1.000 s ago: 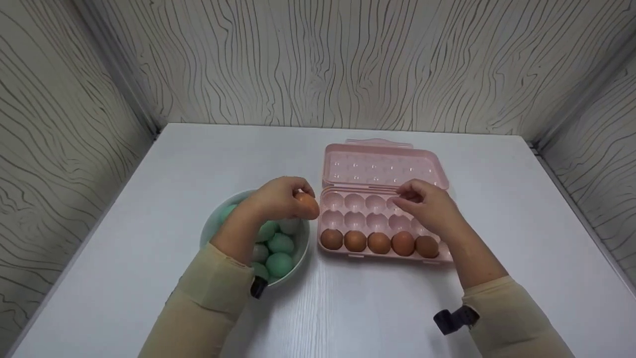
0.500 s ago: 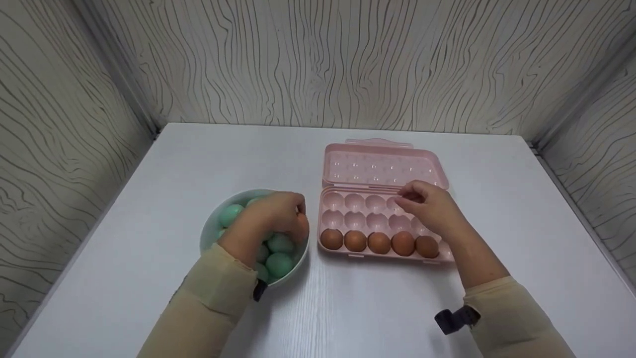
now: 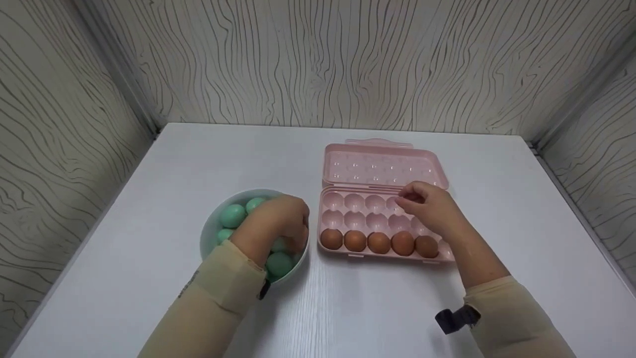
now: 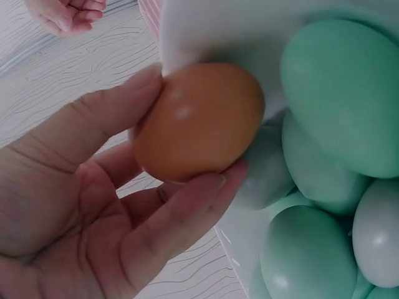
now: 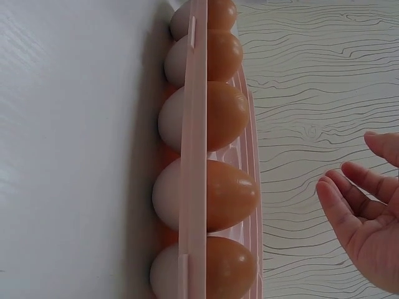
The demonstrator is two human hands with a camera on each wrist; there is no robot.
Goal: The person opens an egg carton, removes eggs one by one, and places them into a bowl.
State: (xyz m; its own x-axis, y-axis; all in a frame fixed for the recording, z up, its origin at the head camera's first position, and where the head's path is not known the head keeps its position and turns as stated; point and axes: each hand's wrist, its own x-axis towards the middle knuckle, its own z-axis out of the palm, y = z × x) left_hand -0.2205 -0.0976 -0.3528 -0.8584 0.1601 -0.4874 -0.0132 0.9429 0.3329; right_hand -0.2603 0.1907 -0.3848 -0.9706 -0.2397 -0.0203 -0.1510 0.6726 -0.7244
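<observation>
My left hand is down inside a pale round bowl at its right side. In the left wrist view that hand pinches a brown egg between thumb and fingers, close to the bowl wall; green eggs lie beside it. From the head view the hand hides this egg. Over the right part of a pink egg carton hovers my right hand, fingers loosely bent and holding nothing. Brown eggs fill most of the carton's front row, except the right end cup.
The carton's lid lies folded back behind it. More green eggs and a whitish egg sit in the bowl. A white table carries everything, with patterned panels at the back and both sides.
My left hand has gone from above the bowl's right rim down into the bowl, taking the brown egg with it. The right hand has stayed nearly still over the carton.
</observation>
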